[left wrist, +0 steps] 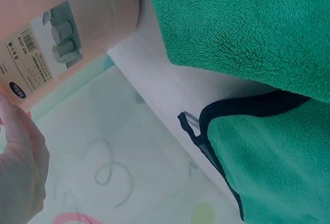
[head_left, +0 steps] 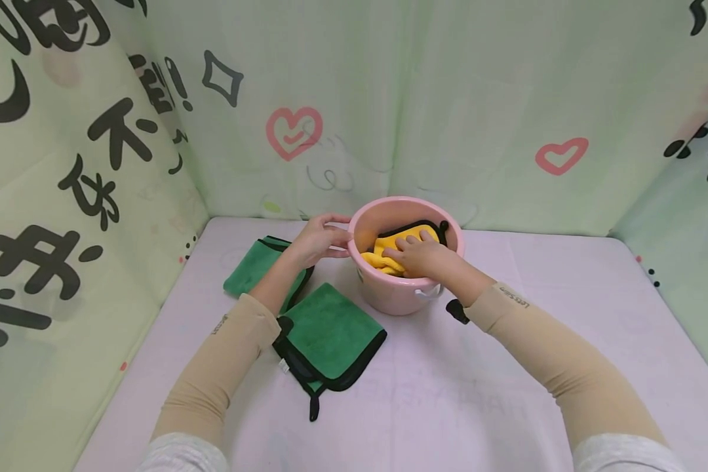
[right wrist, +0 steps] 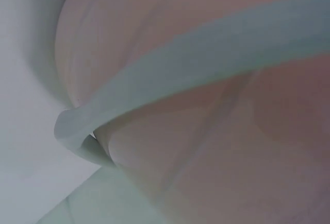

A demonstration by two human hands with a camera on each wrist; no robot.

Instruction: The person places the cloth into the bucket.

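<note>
A pink bucket (head_left: 389, 295) stands upright on the table, holding a yellow cloth with black edging (head_left: 410, 235). My right hand (head_left: 427, 257) reaches in over the near rim, its fingers spread on top of the cloth. At the bucket's left side, the fairly straight fingers of my left hand (head_left: 321, 239) touch the wall by the rim. The left wrist view shows part of that hand (left wrist: 20, 167) below the bucket's printed label (left wrist: 41, 49). A pale handle (right wrist: 196, 54) crosses the bucket's outside in the right wrist view, where the right hand is out of sight.
Two folded green cloths with black edging lie left of the bucket: a nearer one (head_left: 336, 337), and a farther one (head_left: 254, 265) partly behind the left arm. The purple-white table (head_left: 478, 393) meets printed curtains (head_left: 460, 98) at the back and sides.
</note>
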